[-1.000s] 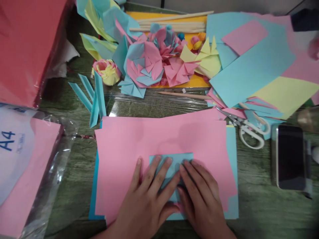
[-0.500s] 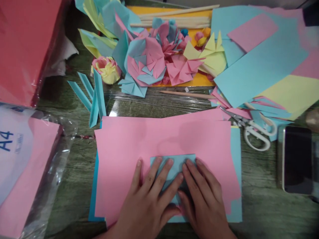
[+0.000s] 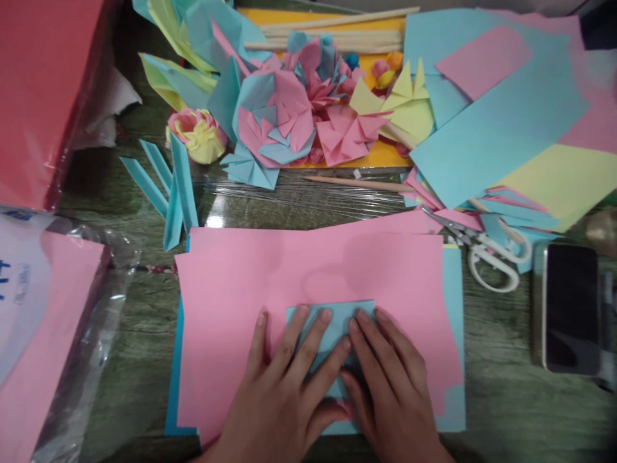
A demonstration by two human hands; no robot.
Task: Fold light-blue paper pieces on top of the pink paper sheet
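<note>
A small light-blue piece of paper lies on pink sheets in front of me. My left hand rests flat over its left part, fingers spread, the outer finger reaching onto the pink sheet. From the right, my right hand presses on the paper with fingers stretched out and lying close together. Both hands hide much of the paper's sides and lower part, so I cannot tell how it is folded. Blue sheets stick out from under the pink ones.
White-handled scissors and a phone lie at the right. Folded paper flowers, wooden sticks and thin wires spread behind. Blue folded strips and a wrapped pink paper pack are at the left.
The whole view has shifted slightly, so everything sits a little further left. Both hands keep the same pose on the blue paper.
</note>
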